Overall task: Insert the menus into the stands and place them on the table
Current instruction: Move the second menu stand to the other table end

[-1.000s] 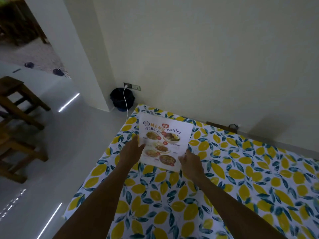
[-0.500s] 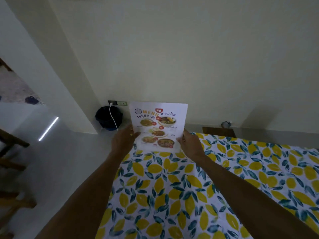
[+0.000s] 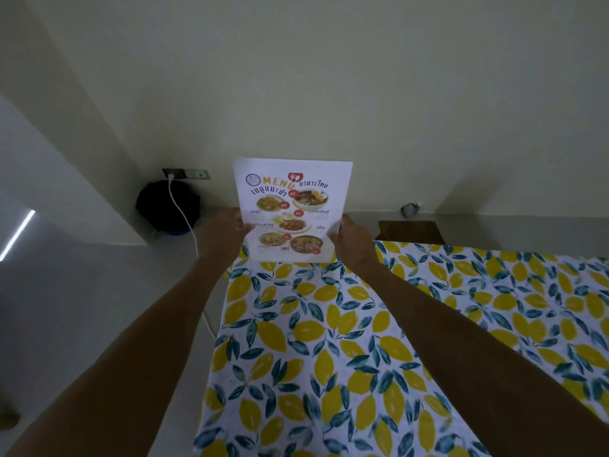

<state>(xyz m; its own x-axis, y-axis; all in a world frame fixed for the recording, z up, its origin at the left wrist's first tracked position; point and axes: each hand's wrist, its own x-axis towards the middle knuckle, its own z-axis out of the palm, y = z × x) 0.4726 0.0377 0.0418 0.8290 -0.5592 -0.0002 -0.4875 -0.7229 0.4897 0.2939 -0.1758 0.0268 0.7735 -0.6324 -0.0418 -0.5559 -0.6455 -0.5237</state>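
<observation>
The left hand (image 3: 224,234) is pinched on the left edge of the menu (image 3: 292,209), and the right hand (image 3: 354,244) is pinched on its right edge, both at the lower half of the sheet. The menu is held upright, printed side toward the camera, above the far corner of the table (image 3: 329,341), at 12 o'clock in the view. Its bottom edge is seen just over the table's far edge; contact cannot be told. A stand around the sheet cannot be made out.

The table's left edge runs from the menu toward 7 o'clock; bare floor is seen beyond it. The lemon-print cloth surface toward 3 o'clock is unoccupied.

The fingertips of both hands are hidden behind the sheet. The small print on the menu is too blurred to be read. A dark bin (image 3: 168,207) at 10 o'clock is crossed by a white cable (image 3: 179,209) plugged into a wall socket (image 3: 186,174). A brown board (image 3: 410,232) at 2 o'clock is partly cut off by the table.

Counted: one menu, two hands, one table.
</observation>
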